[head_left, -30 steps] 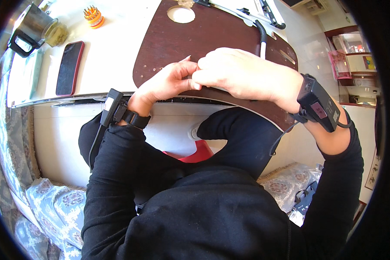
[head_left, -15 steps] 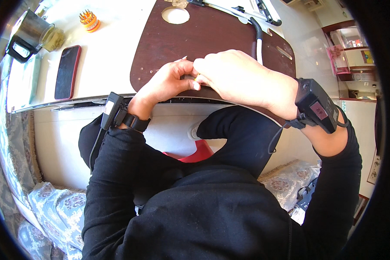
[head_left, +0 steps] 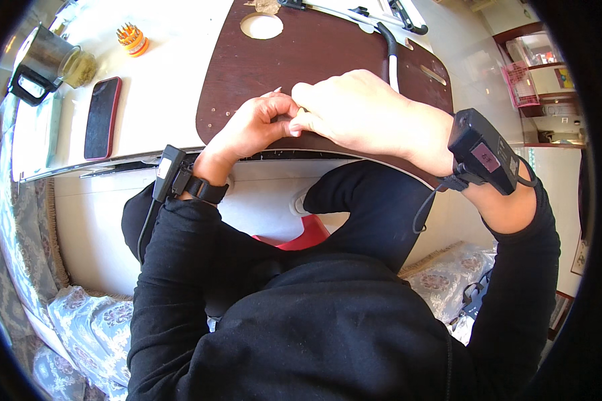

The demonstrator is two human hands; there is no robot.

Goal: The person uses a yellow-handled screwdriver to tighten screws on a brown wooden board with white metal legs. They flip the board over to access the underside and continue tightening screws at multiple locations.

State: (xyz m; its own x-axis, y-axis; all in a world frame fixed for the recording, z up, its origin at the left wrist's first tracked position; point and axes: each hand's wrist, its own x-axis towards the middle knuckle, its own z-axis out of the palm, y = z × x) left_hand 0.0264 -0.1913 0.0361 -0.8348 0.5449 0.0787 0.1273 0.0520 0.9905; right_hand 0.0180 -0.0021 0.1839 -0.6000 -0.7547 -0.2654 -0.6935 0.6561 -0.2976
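Note:
My left hand (head_left: 253, 125) and my right hand (head_left: 364, 113) meet over the near edge of a dark brown board (head_left: 294, 57) with a round hole. Both are closed, with thumbs and fingertips pinched together at one spot. Whatever lies between the fingertips is small and mostly hidden, so its kind does not show. Beyond my right hand, a white tubular frame (head_left: 392, 67) with black sleeves rests on the board.
On the white table (head_left: 160, 87) to the left lie a phone (head_left: 103, 119) and an orange holder of screwdriver bits (head_left: 134, 43). A pitcher (head_left: 40, 60) and a glass jar (head_left: 78, 67) stand farther left. Under the table shows a red stool (head_left: 301, 234).
My fingertips have shifted slightly against each other. A bit of yellow that showed between them is now nearly covered. The whole view has moved a little.

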